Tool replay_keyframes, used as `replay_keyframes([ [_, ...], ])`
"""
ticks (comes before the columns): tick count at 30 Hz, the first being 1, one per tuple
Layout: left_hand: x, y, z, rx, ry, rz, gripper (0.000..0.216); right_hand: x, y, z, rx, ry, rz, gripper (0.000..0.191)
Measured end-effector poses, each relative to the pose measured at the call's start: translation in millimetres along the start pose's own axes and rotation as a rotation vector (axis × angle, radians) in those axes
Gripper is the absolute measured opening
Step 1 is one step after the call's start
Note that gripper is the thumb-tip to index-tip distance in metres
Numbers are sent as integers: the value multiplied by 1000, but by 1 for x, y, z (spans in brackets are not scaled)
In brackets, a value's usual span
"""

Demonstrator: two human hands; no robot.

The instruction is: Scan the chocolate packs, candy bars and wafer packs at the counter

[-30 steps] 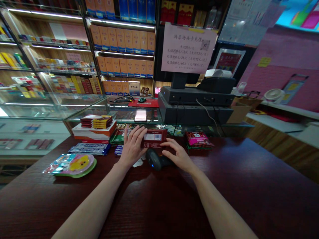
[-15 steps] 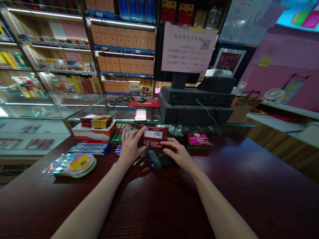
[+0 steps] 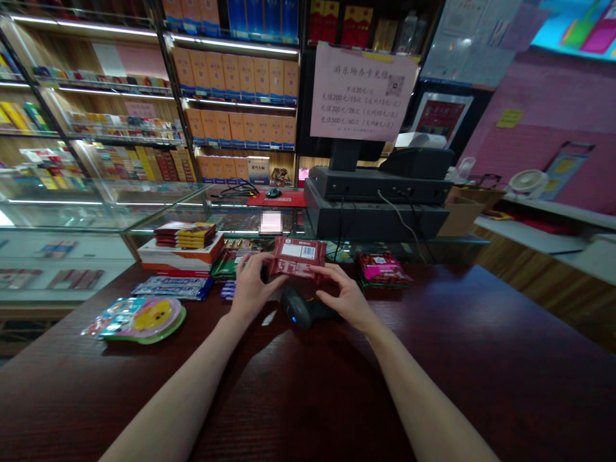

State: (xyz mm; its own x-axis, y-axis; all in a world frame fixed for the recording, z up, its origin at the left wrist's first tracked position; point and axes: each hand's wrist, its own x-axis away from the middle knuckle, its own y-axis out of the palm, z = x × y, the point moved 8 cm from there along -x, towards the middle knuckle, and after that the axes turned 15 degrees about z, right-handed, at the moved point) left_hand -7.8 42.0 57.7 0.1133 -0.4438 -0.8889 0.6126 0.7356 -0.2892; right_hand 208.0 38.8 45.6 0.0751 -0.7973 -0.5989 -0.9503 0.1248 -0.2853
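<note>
Between my two hands is a dark red snack packet [image 3: 298, 256], its white label and barcode facing me and its face tilted back. My left hand [image 3: 254, 283] grips the packet's left end, thumb below and fingers at the edge. At its lower right corner, the fingers of my right hand [image 3: 345, 294] close on the packet. A black barcode scanner [image 3: 299, 309] with a lit blue spot lies on the counter just below, between my wrists. Left of my left hand are blue-and-white wrapped packets [image 3: 173, 287] and a green packet [image 3: 230, 264].
A toy pack with a yellow duck [image 3: 144, 317] lies on the dark wooden counter [image 3: 308, 398] at left. Behind it, a box [image 3: 180, 256] carries stacked packets. Red-pink packets [image 3: 382, 269] lie right. A cash register [image 3: 375, 205] stands on the glass showcase at the back.
The packet has tilted back and risen slightly, so its label shows more fully. My left fingers have curled from raised to closed around its left end. The scanner has stayed put.
</note>
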Motion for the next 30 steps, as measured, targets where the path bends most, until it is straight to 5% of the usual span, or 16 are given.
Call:
replay_keyframes([
  [15, 3, 10, 7, 162, -68, -92, 31, -1, -22, 6, 62, -113, 327, 24],
  [30, -4, 6, 1, 94, -134, -46, 14, -1, -31, 31, -42, 142, 456, 22],
])
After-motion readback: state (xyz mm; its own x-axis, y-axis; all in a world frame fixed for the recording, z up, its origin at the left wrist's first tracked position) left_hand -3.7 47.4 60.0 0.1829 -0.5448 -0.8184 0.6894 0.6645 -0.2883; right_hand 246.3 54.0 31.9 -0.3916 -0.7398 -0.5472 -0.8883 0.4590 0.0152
